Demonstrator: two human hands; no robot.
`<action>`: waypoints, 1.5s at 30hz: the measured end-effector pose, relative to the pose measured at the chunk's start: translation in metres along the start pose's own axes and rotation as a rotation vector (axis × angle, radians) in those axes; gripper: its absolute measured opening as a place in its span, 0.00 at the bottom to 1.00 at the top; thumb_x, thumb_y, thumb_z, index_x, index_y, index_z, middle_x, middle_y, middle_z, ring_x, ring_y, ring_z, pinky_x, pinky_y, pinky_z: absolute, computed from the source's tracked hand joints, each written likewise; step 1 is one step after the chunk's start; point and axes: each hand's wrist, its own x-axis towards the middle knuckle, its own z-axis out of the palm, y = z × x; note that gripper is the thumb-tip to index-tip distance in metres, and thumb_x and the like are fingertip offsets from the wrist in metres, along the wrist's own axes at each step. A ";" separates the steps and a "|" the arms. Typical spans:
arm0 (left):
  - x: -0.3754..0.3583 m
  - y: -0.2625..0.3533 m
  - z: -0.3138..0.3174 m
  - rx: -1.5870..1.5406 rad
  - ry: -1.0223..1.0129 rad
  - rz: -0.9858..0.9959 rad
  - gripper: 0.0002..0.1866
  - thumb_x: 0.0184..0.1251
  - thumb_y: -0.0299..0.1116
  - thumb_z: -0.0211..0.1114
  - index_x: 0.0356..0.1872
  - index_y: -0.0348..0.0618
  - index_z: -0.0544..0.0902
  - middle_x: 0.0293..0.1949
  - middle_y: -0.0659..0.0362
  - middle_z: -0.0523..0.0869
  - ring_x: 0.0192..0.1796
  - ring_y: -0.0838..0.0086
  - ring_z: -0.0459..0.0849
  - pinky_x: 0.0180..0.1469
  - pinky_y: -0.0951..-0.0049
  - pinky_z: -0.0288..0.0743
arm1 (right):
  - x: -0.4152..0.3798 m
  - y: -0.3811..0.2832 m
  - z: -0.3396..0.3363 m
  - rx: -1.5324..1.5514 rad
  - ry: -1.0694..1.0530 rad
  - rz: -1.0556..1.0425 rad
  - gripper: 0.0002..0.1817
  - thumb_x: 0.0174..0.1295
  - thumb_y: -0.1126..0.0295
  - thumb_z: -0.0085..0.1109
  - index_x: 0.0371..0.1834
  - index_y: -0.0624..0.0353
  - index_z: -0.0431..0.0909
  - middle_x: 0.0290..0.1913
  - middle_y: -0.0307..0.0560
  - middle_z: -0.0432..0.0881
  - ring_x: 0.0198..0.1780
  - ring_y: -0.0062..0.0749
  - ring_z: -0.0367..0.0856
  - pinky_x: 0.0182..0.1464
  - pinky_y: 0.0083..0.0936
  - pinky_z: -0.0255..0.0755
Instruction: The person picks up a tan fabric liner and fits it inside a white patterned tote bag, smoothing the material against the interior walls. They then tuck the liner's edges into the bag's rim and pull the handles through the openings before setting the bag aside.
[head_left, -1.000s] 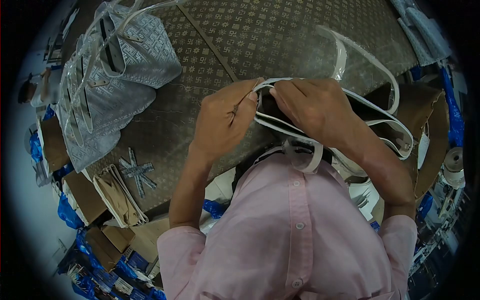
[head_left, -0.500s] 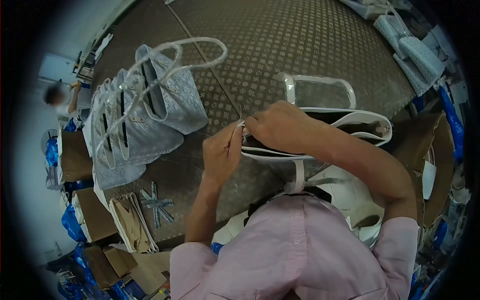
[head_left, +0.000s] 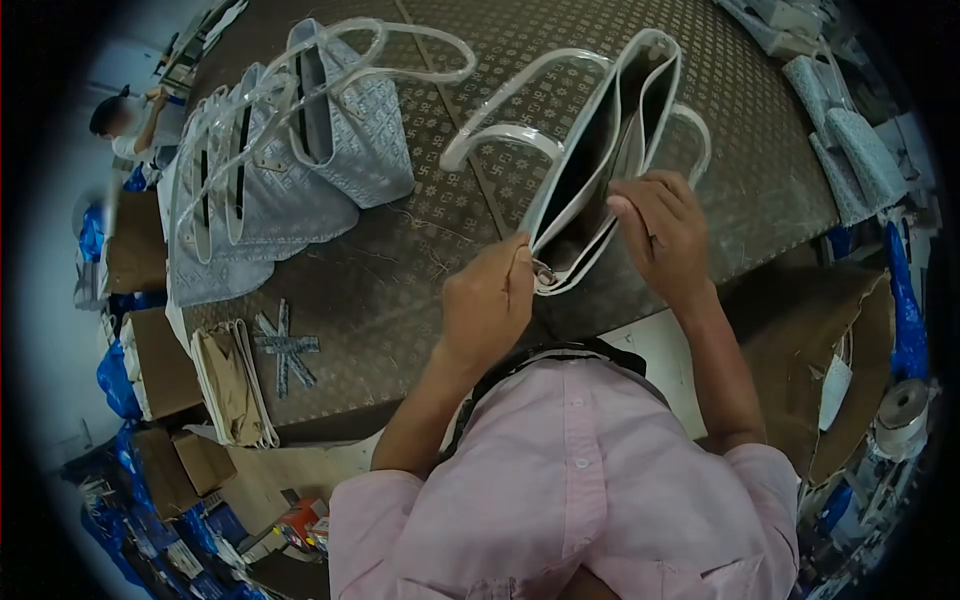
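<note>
A tote bag (head_left: pixel 563 205) with pale rims stands open-topped on the table, its long mouth running away from me and showing a dark inside with a divider. My left hand (head_left: pixel 490 302) is closed on the bag's near end, thumb and fingers pinching the rim beside a small metal snap. Over the bag's right-hand rim is my right hand (head_left: pixel 665 235), fingers curled and thumb against them; what they pinch is hidden. Clear plastic wrapping covers the bag's handles (head_left: pixel 530 135), which flop to either side.
Several silvery patterned tote bags (head_left: pixel 365 140) stand at the left. Patterned strips (head_left: pixel 285 345) lie crossed near folded tan pieces (head_left: pixel 232 385). More bags (head_left: pixel 865 160) sit at the far right, above a cardboard box (head_left: pixel 850 340). Another person (head_left: pixel 140 125) is at far left.
The tote bag has turned from lying crosswise to pointing away from me. My right hand has left the end beside my left hand and moved to the right rim.
</note>
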 end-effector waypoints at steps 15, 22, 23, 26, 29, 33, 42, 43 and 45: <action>0.056 -0.001 -0.032 0.455 -0.702 0.941 0.25 0.54 0.37 0.70 0.53 0.37 0.77 0.50 0.54 0.80 0.71 0.60 0.64 0.71 0.46 0.53 | -0.018 0.006 0.027 0.064 0.260 0.516 0.14 0.62 0.70 0.60 0.50 0.62 0.78 0.34 0.51 0.81 0.32 0.39 0.80 0.33 0.30 0.73; 0.059 -0.014 -0.022 0.362 -0.679 1.061 0.18 0.55 0.35 0.68 0.45 0.34 0.81 0.32 0.54 0.80 0.60 0.61 0.74 0.68 0.44 0.57 | -0.017 0.007 0.025 -0.056 0.186 0.600 0.15 0.65 0.62 0.56 0.51 0.55 0.79 0.21 0.52 0.79 0.23 0.42 0.78 0.29 0.34 0.72; 0.059 -0.019 -0.022 0.346 -0.694 1.080 0.18 0.55 0.35 0.68 0.45 0.34 0.81 0.32 0.54 0.80 0.60 0.61 0.74 0.68 0.44 0.57 | -0.016 0.005 0.026 -0.029 0.171 0.626 0.14 0.64 0.63 0.56 0.48 0.56 0.80 0.21 0.55 0.80 0.25 0.50 0.81 0.29 0.39 0.74; 0.061 -0.030 -0.022 0.270 -0.690 1.079 0.17 0.56 0.33 0.67 0.45 0.33 0.81 0.33 0.53 0.81 0.52 0.62 0.77 0.68 0.44 0.59 | -0.017 0.004 0.029 -0.006 0.135 0.719 0.15 0.66 0.61 0.55 0.54 0.51 0.79 0.21 0.47 0.78 0.20 0.29 0.76 0.27 0.29 0.69; 0.057 -0.033 -0.019 0.150 -0.558 1.053 0.16 0.57 0.32 0.67 0.43 0.32 0.81 0.35 0.53 0.82 0.49 0.62 0.78 0.67 0.44 0.59 | -0.015 0.003 0.037 -0.068 0.180 0.669 0.15 0.66 0.62 0.54 0.53 0.50 0.79 0.20 0.45 0.77 0.20 0.27 0.74 0.26 0.27 0.69; 0.053 -0.027 -0.014 0.095 -0.545 0.947 0.13 0.58 0.31 0.65 0.41 0.32 0.81 0.39 0.53 0.83 0.46 0.63 0.80 0.65 0.45 0.60 | -0.015 0.007 0.048 -0.044 0.211 0.668 0.14 0.66 0.62 0.54 0.53 0.50 0.79 0.19 0.44 0.75 0.20 0.27 0.72 0.26 0.27 0.68; 0.027 -0.033 0.005 -0.005 -0.283 0.817 0.09 0.59 0.27 0.66 0.38 0.32 0.83 0.43 0.55 0.85 0.45 0.64 0.81 0.64 0.48 0.62 | -0.014 0.003 0.055 -0.071 0.353 0.647 0.12 0.65 0.61 0.54 0.47 0.52 0.81 0.26 0.54 0.82 0.28 0.50 0.82 0.30 0.37 0.74; 0.026 -0.034 0.006 -0.014 -0.269 0.810 0.10 0.59 0.28 0.66 0.39 0.32 0.83 0.43 0.55 0.85 0.45 0.64 0.81 0.64 0.48 0.62 | -0.018 0.009 0.059 -0.070 0.400 0.596 0.12 0.66 0.61 0.53 0.47 0.52 0.80 0.27 0.55 0.82 0.29 0.50 0.82 0.30 0.37 0.74; 0.025 -0.034 0.005 -0.033 -0.262 0.787 0.11 0.60 0.29 0.66 0.41 0.33 0.83 0.44 0.56 0.85 0.46 0.65 0.81 0.64 0.48 0.62 | -0.017 0.006 0.055 0.009 0.381 0.625 0.13 0.66 0.61 0.54 0.49 0.53 0.80 0.28 0.55 0.82 0.30 0.49 0.83 0.32 0.37 0.74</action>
